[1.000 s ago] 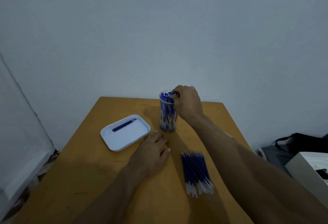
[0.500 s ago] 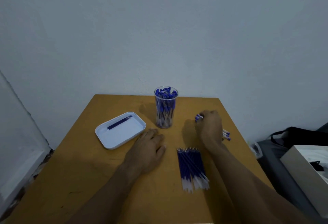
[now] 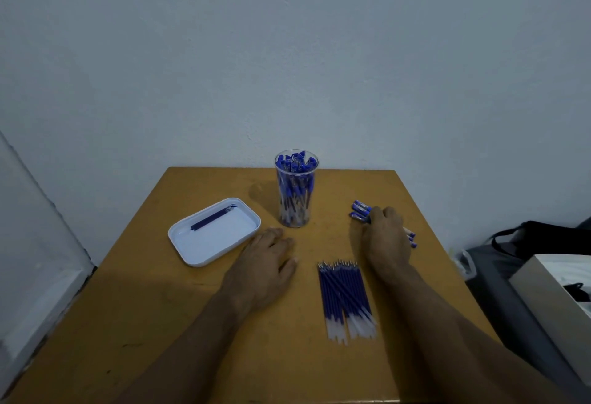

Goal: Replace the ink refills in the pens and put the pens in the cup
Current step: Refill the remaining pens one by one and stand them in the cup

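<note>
A clear cup (image 3: 296,191) full of blue-capped pens stands at the back middle of the wooden table (image 3: 153,301). A small pile of blue pens (image 3: 360,211) lies to its right, and my right hand (image 3: 385,239) lies over that pile with fingers curled down onto a pen. Pen ends stick out on both sides of the hand. A bundle of blue ink refills (image 3: 345,298) lies in front of that hand. My left hand (image 3: 267,267) rests flat on the table, holding nothing.
A white tray (image 3: 192,245) at the left holds one dark blue refill (image 3: 212,219). The wall stands close behind the table. Off the right edge, on the floor, are a dark bag (image 3: 540,237) and a white box (image 3: 556,288).
My right hand left the cup's rim and came down to the right onto the pile of pens, where it has stayed for the last half second. The left hand has kept still.
</note>
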Demonstrator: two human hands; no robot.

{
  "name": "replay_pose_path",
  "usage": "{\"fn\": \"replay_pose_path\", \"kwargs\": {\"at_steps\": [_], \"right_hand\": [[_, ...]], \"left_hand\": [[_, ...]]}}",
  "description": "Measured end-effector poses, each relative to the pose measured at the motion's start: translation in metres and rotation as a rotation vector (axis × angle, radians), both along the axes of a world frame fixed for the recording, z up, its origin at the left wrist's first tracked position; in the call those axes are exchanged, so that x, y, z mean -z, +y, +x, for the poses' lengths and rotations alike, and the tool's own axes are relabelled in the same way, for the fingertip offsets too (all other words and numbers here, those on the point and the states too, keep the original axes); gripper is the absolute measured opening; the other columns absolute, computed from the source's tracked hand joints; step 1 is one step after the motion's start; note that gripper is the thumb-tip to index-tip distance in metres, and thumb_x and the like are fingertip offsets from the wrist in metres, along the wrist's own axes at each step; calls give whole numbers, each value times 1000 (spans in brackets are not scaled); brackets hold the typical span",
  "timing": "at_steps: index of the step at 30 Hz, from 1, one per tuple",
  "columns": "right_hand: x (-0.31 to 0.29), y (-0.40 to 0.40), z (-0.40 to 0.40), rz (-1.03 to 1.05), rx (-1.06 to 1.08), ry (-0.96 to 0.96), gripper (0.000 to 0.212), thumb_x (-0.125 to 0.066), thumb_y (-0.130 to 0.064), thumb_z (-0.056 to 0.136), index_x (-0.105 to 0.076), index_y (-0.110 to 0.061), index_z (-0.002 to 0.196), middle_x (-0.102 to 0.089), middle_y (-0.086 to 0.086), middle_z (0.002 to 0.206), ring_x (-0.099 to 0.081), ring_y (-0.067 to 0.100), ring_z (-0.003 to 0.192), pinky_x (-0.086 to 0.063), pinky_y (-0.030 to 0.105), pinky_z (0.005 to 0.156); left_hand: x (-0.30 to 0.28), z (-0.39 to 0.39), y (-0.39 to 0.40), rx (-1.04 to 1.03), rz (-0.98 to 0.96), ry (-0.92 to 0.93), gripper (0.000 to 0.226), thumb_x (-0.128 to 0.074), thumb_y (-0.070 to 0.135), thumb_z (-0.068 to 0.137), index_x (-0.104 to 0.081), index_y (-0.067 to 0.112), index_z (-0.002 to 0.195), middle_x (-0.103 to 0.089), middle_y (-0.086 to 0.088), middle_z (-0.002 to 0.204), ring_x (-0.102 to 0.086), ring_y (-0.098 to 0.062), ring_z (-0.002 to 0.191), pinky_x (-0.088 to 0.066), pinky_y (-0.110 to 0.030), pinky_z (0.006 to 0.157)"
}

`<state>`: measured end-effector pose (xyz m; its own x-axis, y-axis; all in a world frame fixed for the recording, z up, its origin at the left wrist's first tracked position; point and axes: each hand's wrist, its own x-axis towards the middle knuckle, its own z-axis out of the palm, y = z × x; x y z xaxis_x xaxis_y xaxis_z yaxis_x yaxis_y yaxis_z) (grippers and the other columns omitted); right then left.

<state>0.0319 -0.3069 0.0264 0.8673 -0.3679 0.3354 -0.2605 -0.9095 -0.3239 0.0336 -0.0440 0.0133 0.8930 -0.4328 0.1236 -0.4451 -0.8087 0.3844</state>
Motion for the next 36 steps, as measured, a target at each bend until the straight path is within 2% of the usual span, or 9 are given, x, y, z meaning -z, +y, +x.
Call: {"fn": "replay_pose_path", "kwargs": {"at_steps": [3, 6, 12, 19, 23, 26, 28, 32, 36], "right_hand": [[0, -2, 4, -18, 8, 35, 26, -58, -16, 99, -57, -14, 125, -54, 8, 119, -54, 20, 98, -48, 31, 66], [-2, -3, 6, -93, 6, 94, 19, -59, -20, 100, -63, -13, 117, -52, 7, 115, -51, 16, 94, -48, 29, 64], [-8, 2, 5, -168, -7, 135, 26, -57, -15, 99, -57, -16, 124, -60, 6, 120, -48, 22, 112, -48, 33, 70], [-51, 24, -8, -154, -78, 136, 17, -57, -9, 94, -62, -13, 110, -60, 9, 107, -48, 22, 87, -38, 34, 65], [-87, 42, -19, 182, -145, 246, 15, -61, -9, 89, -64, -16, 101, -60, 8, 94, -52, 19, 69, -38, 29, 56], [-96, 55, -38, 848, -233, 262, 30, -67, -10, 91, -62, -28, 115, -56, 5, 71, -44, 18, 56, -32, 28, 48], [-92, 67, -51, 1095, -273, 289, 39, -67, -8, 92, -60, -30, 123, -47, 2, 59, -38, 15, 49, -27, 28, 44], [-76, 97, -70, 1257, -353, 294, 25, -71, -12, 94, -60, -12, 117, -63, 7, 62, -52, 19, 47, -38, 28, 39], [-55, 111, -75, 1339, -341, 244, 24, -69, -13, 96, -57, -1, 112, -71, 23, 76, -66, 30, 60, -55, 34, 49]], "left_hand": [[0, 0, 0, 5, -4, -7, 56, -40, 56, 103, -41, 30, 153, -27, 8, 165, -21, -12, 152, -28, -37, 123], [0, -1, 1, 4, -9, -2, 56, -41, 56, 103, -42, 31, 152, -27, 8, 165, -21, -11, 152, -28, -37, 123], [-1, -1, 0, 7, -6, -13, 56, -40, 56, 103, -42, 31, 152, -28, 8, 164, -22, -11, 151, -27, -35, 122], [-3, -2, 1, 10, -55, -3, 55, -44, 54, 103, -41, 31, 153, -28, 8, 164, -24, -11, 150, -30, -34, 121], [-5, -11, 5, -15, -206, -69, 51, -49, 49, 103, -47, 28, 149, -41, 9, 156, -37, -6, 141, -37, -27, 113], [-7, -23, 8, -35, -327, -100, 46, -51, 50, 102, -57, 28, 141, -58, 13, 136, -52, 2, 121, -47, -23, 102], [-10, -32, 11, -25, -439, -84, 38, -53, 48, 102, -66, 28, 131, -66, 15, 116, -62, 2, 102, -57, -27, 88], [-25, -47, 15, -20, -723, 260, 23, -54, 46, 100, -74, 33, 99, -71, 1, 77, -69, -16, 68, -62, -45, 67], [-29, -54, 24, 15, -796, 525, 32, -57, 57, 93, -72, 30, 101, -73, -5, 80, -71, -31, 64, -61, -45, 59]]}}
